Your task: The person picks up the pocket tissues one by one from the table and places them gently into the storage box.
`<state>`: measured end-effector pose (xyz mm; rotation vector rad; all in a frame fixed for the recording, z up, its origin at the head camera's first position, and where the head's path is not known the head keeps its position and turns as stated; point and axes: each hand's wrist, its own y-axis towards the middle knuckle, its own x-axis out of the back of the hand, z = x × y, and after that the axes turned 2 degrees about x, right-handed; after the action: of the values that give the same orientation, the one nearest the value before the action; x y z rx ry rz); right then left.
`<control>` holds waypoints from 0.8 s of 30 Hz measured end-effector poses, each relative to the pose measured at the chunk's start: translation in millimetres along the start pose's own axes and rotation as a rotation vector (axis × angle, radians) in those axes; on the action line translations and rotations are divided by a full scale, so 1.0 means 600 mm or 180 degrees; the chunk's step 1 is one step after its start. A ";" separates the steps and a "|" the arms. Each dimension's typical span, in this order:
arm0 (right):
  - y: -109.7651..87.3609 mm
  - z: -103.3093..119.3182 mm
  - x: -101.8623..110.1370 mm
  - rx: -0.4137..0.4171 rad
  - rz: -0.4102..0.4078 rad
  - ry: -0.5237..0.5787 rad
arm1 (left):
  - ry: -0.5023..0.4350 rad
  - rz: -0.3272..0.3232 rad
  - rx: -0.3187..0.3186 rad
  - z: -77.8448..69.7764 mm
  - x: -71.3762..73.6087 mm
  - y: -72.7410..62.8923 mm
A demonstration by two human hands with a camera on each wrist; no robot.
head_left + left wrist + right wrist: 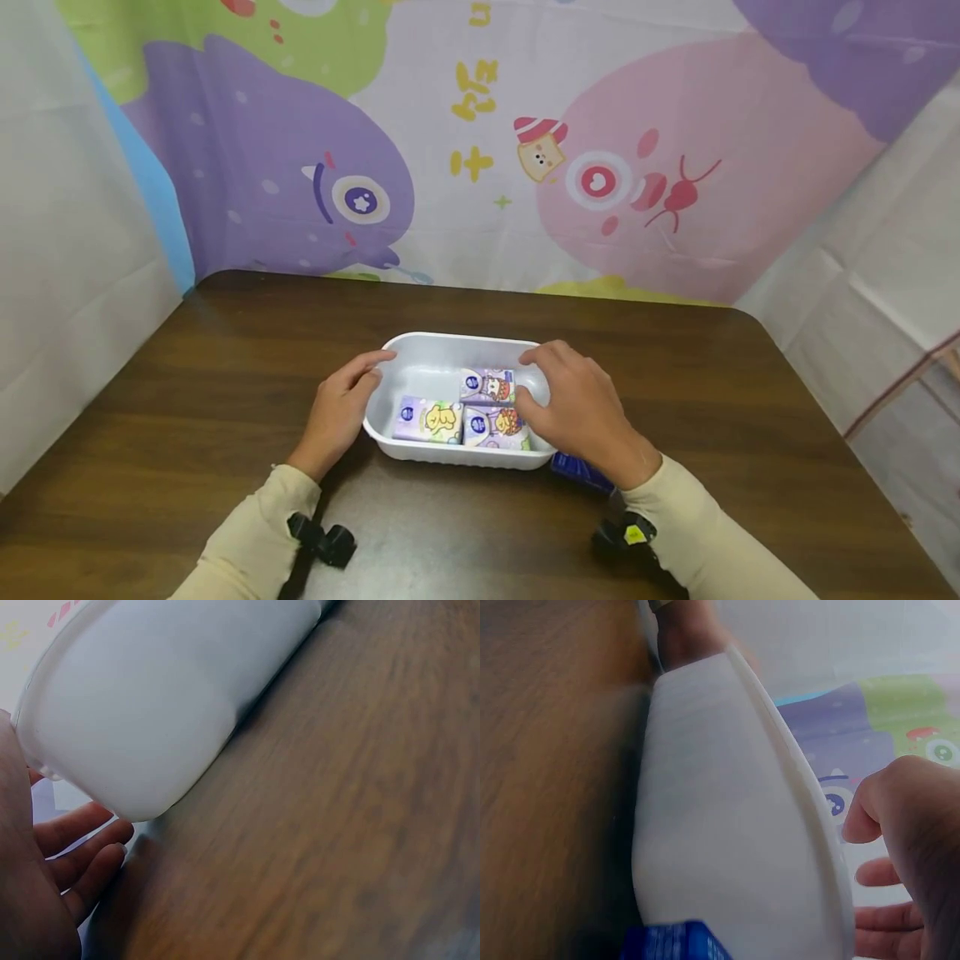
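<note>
A white plastic tray (420,367) with rounded corners stands on the table between both hands. Inside it lie three small packs printed with cartoons, looking like pocket tissues: a yellow-figured pack (429,420) at the near left, a purple pack (497,427) beside it, and another pack (487,387) behind. My left hand (335,417) is at the tray's left end, thumb and index finger at the rim, the other fingers loosely extended by the outer wall. My right hand (581,404) hovers around the right end, thumb and fingers apart, holding nothing.
A dark blue pack (581,472) lies on the brown table (247,392) beneath my right wrist, close to the tray's near right corner. Behind the table hangs a cartoon-printed cloth (480,225), with white cloth walls at either side.
</note>
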<state>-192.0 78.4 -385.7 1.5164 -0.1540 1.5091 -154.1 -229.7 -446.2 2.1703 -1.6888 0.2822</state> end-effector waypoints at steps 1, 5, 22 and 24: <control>-0.003 -0.002 0.003 -0.0061 0.0048 -0.0025 | -0.0004 0.0002 0.0003 0.000 0.000 0.000; -0.010 -0.004 0.017 -0.0316 0.0361 -0.0054 | 0.0005 0.0002 -0.0005 0.001 0.000 0.001; -0.010 -0.012 0.080 -0.0784 0.1726 -0.0319 | 0.0041 -0.0041 -0.0056 0.002 0.000 0.002; -0.011 -0.014 0.082 -0.0725 0.1903 -0.0349 | 0.0044 -0.0042 -0.0061 0.003 0.000 0.002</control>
<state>-182.3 112.6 -350.3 1.4328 -0.8782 1.7868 -155.5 -230.4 -447.4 2.1598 -1.6625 0.2758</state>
